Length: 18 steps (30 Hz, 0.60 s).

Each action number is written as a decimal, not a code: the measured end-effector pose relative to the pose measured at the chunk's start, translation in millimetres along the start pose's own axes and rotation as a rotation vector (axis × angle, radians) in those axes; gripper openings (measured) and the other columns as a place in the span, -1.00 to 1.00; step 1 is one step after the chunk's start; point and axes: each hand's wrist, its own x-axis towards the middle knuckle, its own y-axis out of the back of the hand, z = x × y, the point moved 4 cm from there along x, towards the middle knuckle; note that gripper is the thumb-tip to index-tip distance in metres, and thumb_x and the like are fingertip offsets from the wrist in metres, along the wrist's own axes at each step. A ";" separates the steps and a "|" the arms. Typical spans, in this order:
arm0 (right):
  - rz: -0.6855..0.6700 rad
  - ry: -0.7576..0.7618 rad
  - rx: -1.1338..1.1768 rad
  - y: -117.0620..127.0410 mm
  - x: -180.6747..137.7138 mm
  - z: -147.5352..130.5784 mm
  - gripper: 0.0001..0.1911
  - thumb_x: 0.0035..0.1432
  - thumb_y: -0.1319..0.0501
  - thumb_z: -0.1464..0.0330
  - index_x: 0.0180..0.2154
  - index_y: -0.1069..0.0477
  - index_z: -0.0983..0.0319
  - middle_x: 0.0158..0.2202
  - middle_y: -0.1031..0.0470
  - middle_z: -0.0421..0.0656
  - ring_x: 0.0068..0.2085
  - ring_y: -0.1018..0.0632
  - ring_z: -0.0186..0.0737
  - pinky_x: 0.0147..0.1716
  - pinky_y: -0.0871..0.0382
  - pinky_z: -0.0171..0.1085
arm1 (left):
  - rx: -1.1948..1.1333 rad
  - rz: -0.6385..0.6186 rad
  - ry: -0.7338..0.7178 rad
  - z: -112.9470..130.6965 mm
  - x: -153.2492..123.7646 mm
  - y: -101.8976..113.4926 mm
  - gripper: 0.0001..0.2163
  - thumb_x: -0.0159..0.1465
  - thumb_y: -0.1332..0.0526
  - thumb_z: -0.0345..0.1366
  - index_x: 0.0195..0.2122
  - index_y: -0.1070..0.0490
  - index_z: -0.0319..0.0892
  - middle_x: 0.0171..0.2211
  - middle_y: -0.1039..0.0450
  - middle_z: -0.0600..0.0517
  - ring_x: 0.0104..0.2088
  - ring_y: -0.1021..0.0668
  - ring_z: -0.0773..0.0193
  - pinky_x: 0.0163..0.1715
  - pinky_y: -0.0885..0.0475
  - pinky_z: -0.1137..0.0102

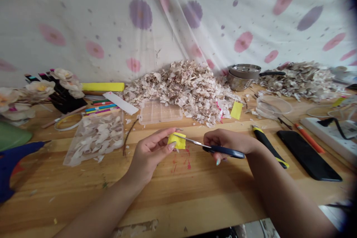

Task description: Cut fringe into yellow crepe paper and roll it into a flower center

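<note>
Pinched between the thumb and fingers of my left hand (150, 151) is a small piece of yellow paper (180, 142). My right hand (224, 141) grips a pair of scissors (227, 151) by its dark blue handles. The metal blades point left and reach the yellow paper near its upper part. Whether the blades are parted I cannot tell. Both hands are held over the wooden table (178, 193), where red marks show below the paper. Another yellow paper piece (236, 110) lies behind my right hand.
A large heap of pale dried petals (189, 93) lies behind my hands. At left are a petal tray (97, 137), a blue glue gun (19, 163) and flowers (41, 89). To the right lie a utility knife (269, 145), a black phone (308, 154) and a power strip (329, 137).
</note>
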 end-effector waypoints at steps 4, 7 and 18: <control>0.006 0.001 -0.014 -0.2 1.8 -0.1 -0.49 -0.08 -0.30 -0.02 -0.37 -0.23 0.26 -0.56 -0.27 -0.31 -0.59 -0.31 -0.44 -0.63 -0.15 -0.42 | -0.004 0.018 0.012 -0.6 1.1 1.4 -0.72 0.04 -0.38 -0.39 -0.18 -0.57 -0.08 -0.16 -0.59 0.00 -0.32 -0.56 0.33 -0.35 -0.51 0.49; 0.070 0.046 -0.092 1.1 5.5 -0.3 -0.52 -0.07 -0.31 0.02 -0.36 -0.21 0.25 -0.53 -0.25 -0.31 -0.54 -0.28 -0.43 -0.60 -0.12 -0.42 | -0.001 0.045 0.013 -1.7 2.3 3.5 -0.71 0.04 -0.38 -0.38 -0.17 -0.57 -0.10 -0.16 -0.59 -0.03 -0.31 -0.57 0.29 -0.35 -0.51 0.45; 0.268 0.124 -0.197 16.8 5.1 6.3 -0.50 -0.11 -0.35 0.11 -0.33 -0.13 0.22 -0.44 -0.26 -0.27 -0.44 -0.28 -0.37 -0.48 -0.17 -0.38 | -0.002 0.145 -0.079 -8.7 8.1 13.6 -0.69 0.06 -0.37 -0.40 -0.14 -0.54 -0.10 -0.18 -0.59 0.00 -0.37 -0.56 0.36 -0.29 -0.51 0.45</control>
